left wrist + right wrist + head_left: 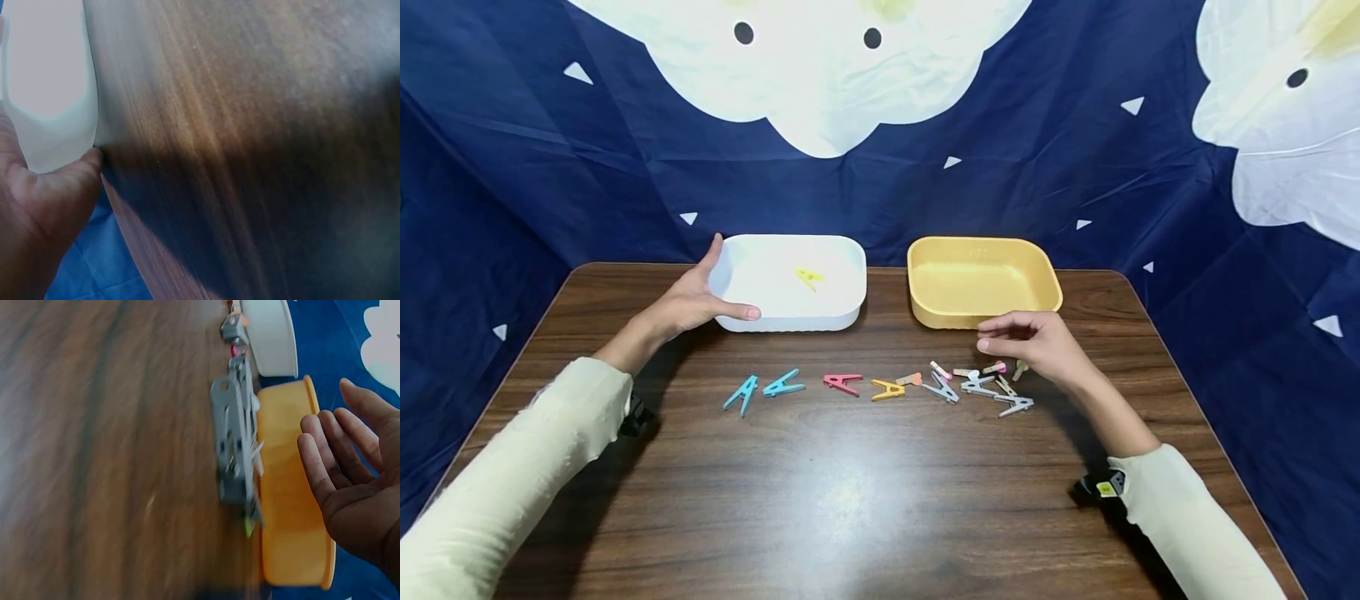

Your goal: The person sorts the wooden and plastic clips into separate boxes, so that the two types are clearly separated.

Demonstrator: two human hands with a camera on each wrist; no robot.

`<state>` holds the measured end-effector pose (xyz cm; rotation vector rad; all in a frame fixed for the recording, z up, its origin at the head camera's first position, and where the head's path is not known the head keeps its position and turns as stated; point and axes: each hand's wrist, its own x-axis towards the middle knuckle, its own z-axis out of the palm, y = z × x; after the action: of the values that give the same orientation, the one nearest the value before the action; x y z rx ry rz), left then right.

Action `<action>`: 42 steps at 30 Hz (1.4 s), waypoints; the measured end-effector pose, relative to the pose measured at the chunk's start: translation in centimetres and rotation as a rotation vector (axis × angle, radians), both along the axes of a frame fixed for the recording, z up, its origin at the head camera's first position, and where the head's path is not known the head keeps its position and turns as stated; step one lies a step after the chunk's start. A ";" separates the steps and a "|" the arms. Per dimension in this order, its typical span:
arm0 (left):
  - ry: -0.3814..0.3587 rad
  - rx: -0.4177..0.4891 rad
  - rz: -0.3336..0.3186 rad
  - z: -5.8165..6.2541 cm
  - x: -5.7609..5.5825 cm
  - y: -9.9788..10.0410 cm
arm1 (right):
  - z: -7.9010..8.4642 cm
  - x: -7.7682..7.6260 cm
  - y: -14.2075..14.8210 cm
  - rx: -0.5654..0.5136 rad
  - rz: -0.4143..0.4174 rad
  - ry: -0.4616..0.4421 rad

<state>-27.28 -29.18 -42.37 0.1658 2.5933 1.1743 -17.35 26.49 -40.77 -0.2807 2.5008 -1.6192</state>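
Note:
At the left end of a white plastic tub [787, 323], my left hand [688, 298] rests with thumb and fingers spread and straight, the thumb along the front wall. A yellow clothespin [808, 277] lies inside that tub. My right hand [1033, 340] hovers by the front right of a yellow tub [951, 319], fingers loosely bent, nothing held. Below it lies a cluster of grey clothespins [1017, 405] and small wooden clips [940, 370] with coloured ends. Leftward run a yellow-orange clothespin [887, 390], a red clothespin [842, 382] and two blue clothespins [783, 383].
Both tubs stand side by side at the back of the brown wooden table [715, 500], with a gap between them. A navy cloth backdrop [910, 192] with white cloud shapes hangs behind and at the sides.

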 end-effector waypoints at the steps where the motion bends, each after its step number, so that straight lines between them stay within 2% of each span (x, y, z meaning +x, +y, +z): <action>1: 0.000 0.000 0.000 0.0 0.0 0.0 | -0.2 0.1 0.4 -0.004 0.004 -0.002; 11: -0.008 -0.006 0.008 0.1 0.1 0.0 | -1.8 1.1 4.0 0.003 0.039 0.018; 21: -0.013 -0.003 0.006 0.1 0.2 0.1 | -2.7 1.8 6.5 0.031 0.101 -0.008; 24: -0.011 0.000 0.007 0.1 0.2 0.1 | -2.8 1.9 7.0 0.027 0.134 -0.013; 30: -0.012 0.009 0.007 0.1 0.2 0.1 | -2.8 2.3 8.1 -0.004 0.260 -0.033; 36: -0.013 -0.004 0.007 0.2 0.2 0.1 | -3.0 2.6 9.1 0.076 0.300 -0.049; 42: -0.018 -0.011 0.007 0.1 0.1 0.0 | -3.4 2.3 9.1 0.124 0.336 -0.010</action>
<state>-27.14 -29.19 -42.24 0.1438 2.5860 1.1582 -15.05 35.58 -44.20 -0.6357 2.3748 -1.3267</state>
